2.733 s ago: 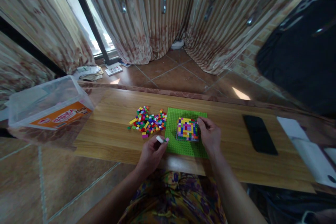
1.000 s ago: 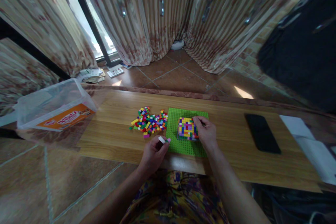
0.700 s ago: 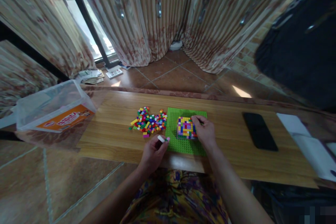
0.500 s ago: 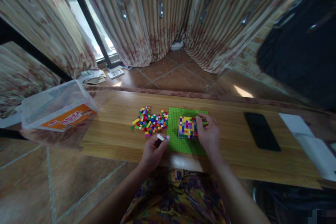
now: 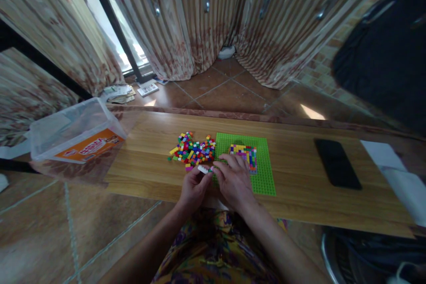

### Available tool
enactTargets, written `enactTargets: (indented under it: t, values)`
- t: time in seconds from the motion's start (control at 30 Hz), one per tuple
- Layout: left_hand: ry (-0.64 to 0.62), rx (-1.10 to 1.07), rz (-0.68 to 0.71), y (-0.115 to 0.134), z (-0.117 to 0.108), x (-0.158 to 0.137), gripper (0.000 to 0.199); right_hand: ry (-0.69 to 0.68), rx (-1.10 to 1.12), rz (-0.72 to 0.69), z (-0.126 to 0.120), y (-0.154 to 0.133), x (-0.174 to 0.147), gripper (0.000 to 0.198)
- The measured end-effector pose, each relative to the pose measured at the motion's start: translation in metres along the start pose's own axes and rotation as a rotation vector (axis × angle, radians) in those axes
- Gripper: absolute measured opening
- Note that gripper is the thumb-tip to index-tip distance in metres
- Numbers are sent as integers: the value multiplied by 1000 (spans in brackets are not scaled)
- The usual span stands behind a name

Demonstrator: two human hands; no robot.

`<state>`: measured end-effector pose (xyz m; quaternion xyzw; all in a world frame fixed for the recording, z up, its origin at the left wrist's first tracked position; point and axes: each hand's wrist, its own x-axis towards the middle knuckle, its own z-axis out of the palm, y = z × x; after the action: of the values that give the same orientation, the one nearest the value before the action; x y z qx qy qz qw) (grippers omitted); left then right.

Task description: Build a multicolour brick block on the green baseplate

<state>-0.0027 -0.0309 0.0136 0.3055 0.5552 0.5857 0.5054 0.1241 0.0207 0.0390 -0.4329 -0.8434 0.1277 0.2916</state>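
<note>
My left hand (image 5: 195, 185) is closed on a few small toy bricks, a white brick (image 5: 203, 169) showing at its fingertips with a pink and a green one beside it. Fingertips of my right hand (image 5: 234, 180) meet those bricks from the right; what they pinch, if anything, is too small to make out. Under and behind the right hand lies a green baseplate (image 5: 264, 173). On it stands a block of multicoloured bricks (image 5: 252, 153), partly covered by the right fingers. A loose pile of coloured bricks (image 5: 196, 151) lies just left of the baseplate.
A clear plastic box (image 5: 76, 131) with an orange label stands at the table's left end. To the right lie a black phone-like slab (image 5: 336, 163) and white paper (image 5: 396, 177). The wooden table (image 5: 293, 186) has its near edge close to my body.
My right hand has left the right side of the brick block and moved left to the bricks in my left hand. The left hand keeps its hold. The view has shifted slightly.
</note>
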Motion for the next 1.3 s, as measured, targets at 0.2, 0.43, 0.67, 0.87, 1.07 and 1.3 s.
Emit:
enactTargets:
  t: [0.2,0.43,0.67,0.87,1.07,1.3]
  values:
    - [23,49,51,-4,0,0,28,2,12,10,1,-4,-1,20]
    - [61,106,35,0,3,0,22,34,50,14,7,-5,-6,22]
    - [72,88,13,-3,3,1,26,166,68,33,-7,1,-7,21]
    - [50,74,15,-8,2,1,27,287,17,174,-36,42,-11,23]
    - [29,84,12,-8,1,1,28,295,-54,264,-43,83,-19,27]
    - [23,93,16,-8,2,1,26,230,-74,266,-39,94,-14,32]
